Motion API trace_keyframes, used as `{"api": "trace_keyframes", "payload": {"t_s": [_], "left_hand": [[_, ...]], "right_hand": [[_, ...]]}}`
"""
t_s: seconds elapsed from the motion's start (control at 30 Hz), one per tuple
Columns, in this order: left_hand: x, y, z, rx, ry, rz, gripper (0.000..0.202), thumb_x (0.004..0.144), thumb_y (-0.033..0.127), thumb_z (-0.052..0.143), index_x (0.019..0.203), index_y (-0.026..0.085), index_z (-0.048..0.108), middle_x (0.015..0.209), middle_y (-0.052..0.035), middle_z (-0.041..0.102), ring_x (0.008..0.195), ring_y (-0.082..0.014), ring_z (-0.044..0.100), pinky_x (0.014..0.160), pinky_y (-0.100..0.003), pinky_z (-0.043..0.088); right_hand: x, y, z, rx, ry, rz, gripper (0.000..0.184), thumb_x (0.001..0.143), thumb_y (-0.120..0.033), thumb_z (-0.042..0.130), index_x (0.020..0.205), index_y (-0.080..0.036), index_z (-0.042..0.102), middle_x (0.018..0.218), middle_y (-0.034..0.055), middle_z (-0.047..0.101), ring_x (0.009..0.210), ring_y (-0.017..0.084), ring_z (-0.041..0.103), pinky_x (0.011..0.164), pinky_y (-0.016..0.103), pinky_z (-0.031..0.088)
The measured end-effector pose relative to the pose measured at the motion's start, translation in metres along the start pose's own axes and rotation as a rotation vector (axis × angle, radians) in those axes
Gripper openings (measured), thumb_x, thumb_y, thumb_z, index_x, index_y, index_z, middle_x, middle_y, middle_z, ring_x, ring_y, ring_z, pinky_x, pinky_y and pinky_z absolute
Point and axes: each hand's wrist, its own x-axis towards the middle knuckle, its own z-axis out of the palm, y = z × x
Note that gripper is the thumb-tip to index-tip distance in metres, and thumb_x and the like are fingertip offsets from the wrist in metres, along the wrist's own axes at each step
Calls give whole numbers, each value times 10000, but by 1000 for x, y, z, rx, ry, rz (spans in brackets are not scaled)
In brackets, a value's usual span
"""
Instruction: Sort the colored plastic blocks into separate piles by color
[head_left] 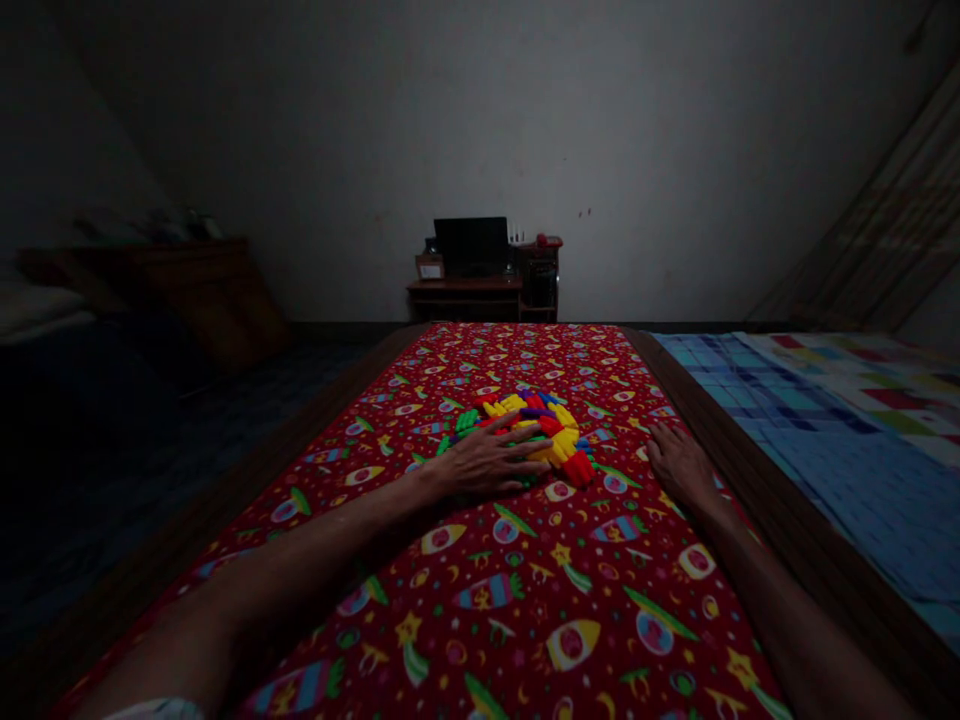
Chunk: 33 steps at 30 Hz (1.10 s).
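Note:
A pile of small plastic pieces (564, 445) in red, yellow, green, blue and purple lies on a red patterned cloth (517, 560). Their exact kind is too small to make out. My left hand (491, 460) rests over the near left side of the pile, palm down with fingers spread, and hides some pieces. To the right, my right hand (679, 465) lies flat on the cloth near its edge, apart from the pile, with nothing in it.
Brown fabric (712, 420) borders the cloth. Bedding with blue checks (795, 450) lies on the right. Beyond the far end stands a desk (465, 286) with a dark monitor (471, 245). A wooden cabinet (214, 300) is at the left.

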Motion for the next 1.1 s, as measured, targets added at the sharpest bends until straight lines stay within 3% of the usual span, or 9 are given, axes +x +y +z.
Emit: {"api": "trace_keyframes", "payload": {"t_s": [0.17, 0.27, 0.37, 0.53, 0.63, 0.77, 0.9, 1.0, 1.1], "left_hand": [[-45, 11, -11, -32, 21, -236, 488, 955, 396, 457, 1434, 380, 367, 1535, 32, 355, 1442, -246, 231, 1180, -518, 126], [-80, 24, 0, -63, 79, -505, 535, 947, 455, 441, 1461, 345, 337, 1559, -23, 307, 1450, -303, 186, 1157, -571, 143], [-93, 27, 19, -154, 74, -608, 711, 873, 586, 501, 1484, 278, 306, 1582, -123, 214, 1446, -372, 153, 1115, -612, 216], [-65, 3, 40, -294, 113, -634, 826, 786, 646, 585, 1466, 242, 349, 1567, -171, 230, 1435, -376, 192, 1115, -593, 237], [-48, -12, 43, -401, 197, -640, 768, 829, 670, 491, 1450, 232, 379, 1537, -156, 314, 1422, -346, 253, 1128, -560, 244], [-37, -25, 31, -520, 495, -757, 561, 984, 488, 196, 1428, 213, 402, 1448, -110, 465, 1378, -234, 367, 1146, -451, 286], [-19, -40, 15, -520, 781, -944, 461, 971, 321, 269, 1379, 192, 441, 1334, -103, 567, 1268, -213, 497, 1101, -435, 368], [-4, -47, 18, -525, 768, -998, 417, 906, 218, 366, 1294, 184, 517, 1250, -100, 621, 1183, -214, 566, 1040, -424, 438], [4, -47, 28, -522, 657, -953, 385, 868, 163, 391, 1199, 182, 589, 1181, -88, 657, 1158, -220, 582, 1026, -433, 453]], "right_hand": [[-1, 3, 8, 24, -19, -31, 373, 909, -179, 349, 1074, -107, 676, 1230, 166, 643, 1199, 272, 528, 1042, 409, 350], [-1, 3, 11, 41, -16, 36, 396, 920, -201, 338, 1139, -84, 647, 1228, 177, 642, 1171, 266, 550, 1037, 406, 363], [0, 1, 12, 57, -27, 57, 408, 927, -207, 330, 1155, -66, 637, 1236, 184, 636, 1163, 260, 561, 1048, 400, 362], [2, 0, 9, 63, -44, 86, 412, 927, -218, 344, 1176, -60, 631, 1239, 187, 635, 1164, 263, 571, 1047, 406, 377], [1, 1, 6, 107, -20, 97, 413, 921, -234, 356, 1175, -72, 640, 1226, 189, 642, 1162, 270, 571, 1033, 422, 395], [6, -4, -9, 361, -5, 223, 423, 903, -293, 369, 1102, -112, 696, 1055, 162, 714, 991, 260, 652, 879, 380, 489], [39, -36, -41, 666, 46, 343, 416, 878, -332, 415, 1133, -164, 698, 846, 103, 749, 723, 222, 679, 676, 319, 505], [81, -73, -63, 768, 29, 136, 363, 858, -281, 480, 1137, -192, 695, 964, 98, 747, 808, 210, 684, 705, 288, 493], [116, -104, -73, 666, -148, 36, 314, 829, -272, 560, 1084, -165, 710, 917, 92, 741, 789, 191, 659, 654, 242, 448]]}}
